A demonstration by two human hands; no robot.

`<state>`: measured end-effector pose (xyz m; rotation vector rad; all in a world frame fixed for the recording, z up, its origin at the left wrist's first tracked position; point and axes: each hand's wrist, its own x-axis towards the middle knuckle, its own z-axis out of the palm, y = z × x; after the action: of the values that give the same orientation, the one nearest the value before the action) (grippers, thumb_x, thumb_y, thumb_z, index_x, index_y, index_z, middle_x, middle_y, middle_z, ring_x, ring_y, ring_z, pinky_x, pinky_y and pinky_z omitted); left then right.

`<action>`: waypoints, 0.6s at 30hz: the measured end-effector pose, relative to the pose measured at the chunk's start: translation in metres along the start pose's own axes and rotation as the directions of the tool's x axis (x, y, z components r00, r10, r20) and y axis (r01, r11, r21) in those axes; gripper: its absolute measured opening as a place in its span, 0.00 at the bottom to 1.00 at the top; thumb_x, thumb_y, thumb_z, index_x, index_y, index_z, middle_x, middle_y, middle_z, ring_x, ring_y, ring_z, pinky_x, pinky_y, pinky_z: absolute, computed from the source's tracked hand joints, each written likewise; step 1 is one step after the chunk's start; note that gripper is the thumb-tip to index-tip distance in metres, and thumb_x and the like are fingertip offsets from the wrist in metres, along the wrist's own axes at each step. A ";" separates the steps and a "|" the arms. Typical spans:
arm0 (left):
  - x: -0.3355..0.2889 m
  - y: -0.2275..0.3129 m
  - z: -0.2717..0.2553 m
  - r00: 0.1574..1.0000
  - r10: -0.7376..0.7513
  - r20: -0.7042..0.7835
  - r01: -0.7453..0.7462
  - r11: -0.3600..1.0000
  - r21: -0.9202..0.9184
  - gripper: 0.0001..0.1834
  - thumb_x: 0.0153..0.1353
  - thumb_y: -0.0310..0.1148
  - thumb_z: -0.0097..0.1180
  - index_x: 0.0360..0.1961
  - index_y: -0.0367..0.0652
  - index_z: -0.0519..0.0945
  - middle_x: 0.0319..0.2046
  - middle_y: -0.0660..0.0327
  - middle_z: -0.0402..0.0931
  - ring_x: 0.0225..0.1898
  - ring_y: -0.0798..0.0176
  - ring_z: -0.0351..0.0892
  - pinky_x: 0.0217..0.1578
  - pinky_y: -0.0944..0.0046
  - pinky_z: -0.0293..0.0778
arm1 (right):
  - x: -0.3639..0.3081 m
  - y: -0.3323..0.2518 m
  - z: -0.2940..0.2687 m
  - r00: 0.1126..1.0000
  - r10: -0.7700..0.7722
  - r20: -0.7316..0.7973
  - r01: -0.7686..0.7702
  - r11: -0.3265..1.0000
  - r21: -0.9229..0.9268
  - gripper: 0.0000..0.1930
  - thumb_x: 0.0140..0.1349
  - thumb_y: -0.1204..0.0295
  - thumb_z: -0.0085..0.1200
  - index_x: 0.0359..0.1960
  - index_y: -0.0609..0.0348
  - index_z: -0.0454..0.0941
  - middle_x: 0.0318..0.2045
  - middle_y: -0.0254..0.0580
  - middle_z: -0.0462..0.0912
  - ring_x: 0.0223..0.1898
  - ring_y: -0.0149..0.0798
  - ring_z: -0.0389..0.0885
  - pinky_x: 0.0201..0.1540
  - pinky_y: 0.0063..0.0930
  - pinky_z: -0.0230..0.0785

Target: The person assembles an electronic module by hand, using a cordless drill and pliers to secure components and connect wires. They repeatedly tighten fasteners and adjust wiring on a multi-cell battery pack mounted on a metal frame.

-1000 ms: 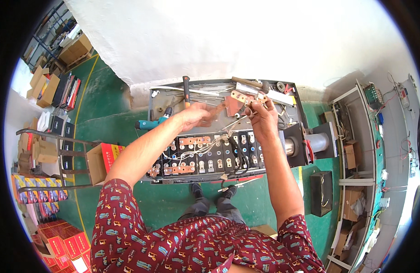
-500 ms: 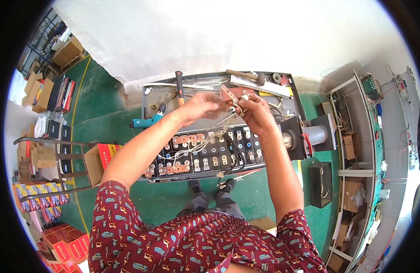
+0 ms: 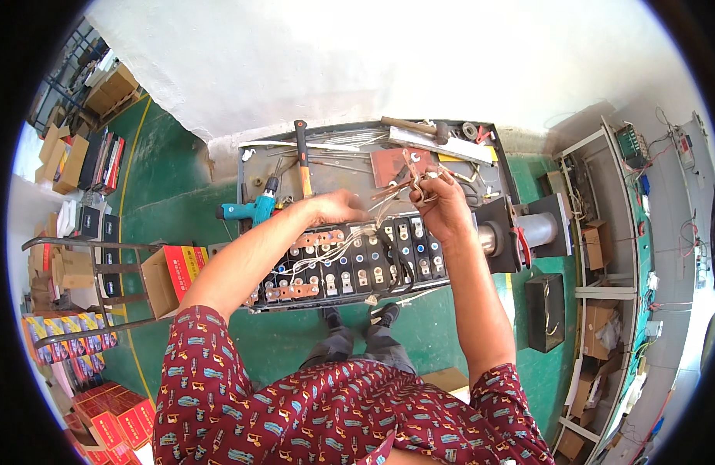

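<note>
My right hand [image 3: 444, 203] is raised over the far edge of the battery pack [image 3: 377, 260], closed around a bunch of copper strips [image 3: 416, 172], which stick up past the fingertips. White wires [image 3: 350, 242] run across the pack's terminals. Lower and to the left, my left hand [image 3: 338, 206] reaches over the pack's far row, fingers close together; whatever is between them is hidden. Bolted copper bars [image 3: 294, 291] join terminals at the pack's left end.
Behind the pack, the metal bench holds a teal cordless drill [image 3: 253, 209], an orange-and-black-handled hammer [image 3: 302, 159], a wooden-handled hammer [image 3: 415, 125] and a reddish plate [image 3: 396, 166]. A cart rail [image 3: 94, 242] stands left; shelving [image 3: 605, 294] is right.
My left hand has come away from the right one and dropped left toward the pack. My right hand still grips the copper strips. The reddish plate is more exposed.
</note>
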<state>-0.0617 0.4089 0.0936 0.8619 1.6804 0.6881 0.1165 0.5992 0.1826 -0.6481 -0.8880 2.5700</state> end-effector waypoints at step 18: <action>-0.062 0.042 -0.008 0.991 -0.050 -0.126 -0.013 0.890 -0.456 0.14 0.69 0.31 0.61 0.51 0.35 0.80 0.40 0.65 0.81 0.35 0.73 0.76 0.33 0.68 0.77 | -0.012 -0.006 -0.011 0.999 0.029 0.047 -0.033 0.994 0.103 0.14 0.56 0.87 0.48 0.43 0.59 0.75 0.39 0.48 0.83 0.35 0.39 0.80 0.34 0.30 0.74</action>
<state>-0.0509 0.3817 0.1632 0.4702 1.5463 1.0956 0.1327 0.6036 0.1825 -0.5807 -0.7584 2.6477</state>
